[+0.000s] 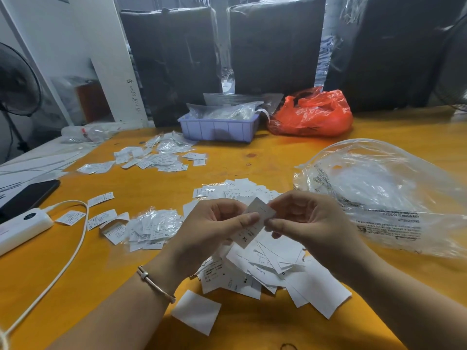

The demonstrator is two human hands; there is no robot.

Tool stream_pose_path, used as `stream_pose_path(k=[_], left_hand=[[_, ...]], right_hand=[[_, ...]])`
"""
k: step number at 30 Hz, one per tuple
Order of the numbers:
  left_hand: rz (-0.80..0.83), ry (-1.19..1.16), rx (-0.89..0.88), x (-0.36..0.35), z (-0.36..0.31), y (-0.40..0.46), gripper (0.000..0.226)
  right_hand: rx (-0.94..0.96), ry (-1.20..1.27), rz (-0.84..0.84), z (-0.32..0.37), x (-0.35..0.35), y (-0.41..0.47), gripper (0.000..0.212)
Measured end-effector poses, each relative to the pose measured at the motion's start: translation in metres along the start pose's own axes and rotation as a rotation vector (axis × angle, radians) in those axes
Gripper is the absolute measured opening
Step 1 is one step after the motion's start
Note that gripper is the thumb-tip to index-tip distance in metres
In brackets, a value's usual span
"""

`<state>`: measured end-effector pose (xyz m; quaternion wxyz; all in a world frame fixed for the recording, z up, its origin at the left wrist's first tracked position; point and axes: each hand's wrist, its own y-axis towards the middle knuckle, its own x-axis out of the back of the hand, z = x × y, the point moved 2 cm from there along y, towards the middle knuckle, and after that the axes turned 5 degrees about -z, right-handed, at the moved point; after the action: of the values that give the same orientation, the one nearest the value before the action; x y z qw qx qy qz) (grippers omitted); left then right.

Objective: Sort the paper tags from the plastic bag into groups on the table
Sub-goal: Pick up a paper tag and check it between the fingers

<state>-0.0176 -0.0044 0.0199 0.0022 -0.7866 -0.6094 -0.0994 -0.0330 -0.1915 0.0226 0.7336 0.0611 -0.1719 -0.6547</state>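
Above the loose heap (265, 269), our left hand (212, 231) and right hand (303, 221) pinch one XL tag (255, 224); reading done, we judge it belongs with the near-left pile (151, 228).

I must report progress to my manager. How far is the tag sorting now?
Partly done. Done: groups of tags lie at far left and near left. In hand: the left hand and right hand pinch one XL tag. Left: a big loose pile under the hands. What remains in the clear bag is unclear.
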Motion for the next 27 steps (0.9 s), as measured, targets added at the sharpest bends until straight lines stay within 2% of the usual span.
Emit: stream_pose_path(k=[5,10,13,17,19,21,23,27], left_hand=[[-0.038,-0.022,-0.023,0.004,0.000,0.002,0.027],[-0.049,-0.019,-0.082,0.008,0.000,0.002,0.025],[-0.016,-0.023,-0.073,0.010,0.002,0.003,0.025],[0.088,0.086,-0.057,0.015,0.002,0.003,0.027],[0.081,0.125,-0.055,0.016,0.003,0.003,0.021],[0.023,0.152,-0.072,0.020,0.002,0.003,0.013],[-0.101,0.180,-0.092,0.031,0.000,0.006,0.015],[-0.499,0.298,-0.065,0.077,0.005,0.016,0.020]], right_hand=[[-0.063,0.077,0.029,-0.001,0.003,0.002,0.010],[-0.141,0.101,0.062,-0.006,-0.001,0.003,0.014],[-0.138,0.111,0.079,-0.008,-0.002,0.003,0.019],[-0.089,0.091,0.080,-0.007,-0.003,0.002,0.018],[-0.063,0.043,0.073,-0.008,-0.003,0.001,0.018],[-0.052,0.020,0.054,-0.008,-0.003,0.002,0.018],[-0.051,0.008,0.029,-0.009,-0.002,0.002,0.017],[-0.062,-0.007,-0.009,-0.011,0.004,0.005,0.015]])
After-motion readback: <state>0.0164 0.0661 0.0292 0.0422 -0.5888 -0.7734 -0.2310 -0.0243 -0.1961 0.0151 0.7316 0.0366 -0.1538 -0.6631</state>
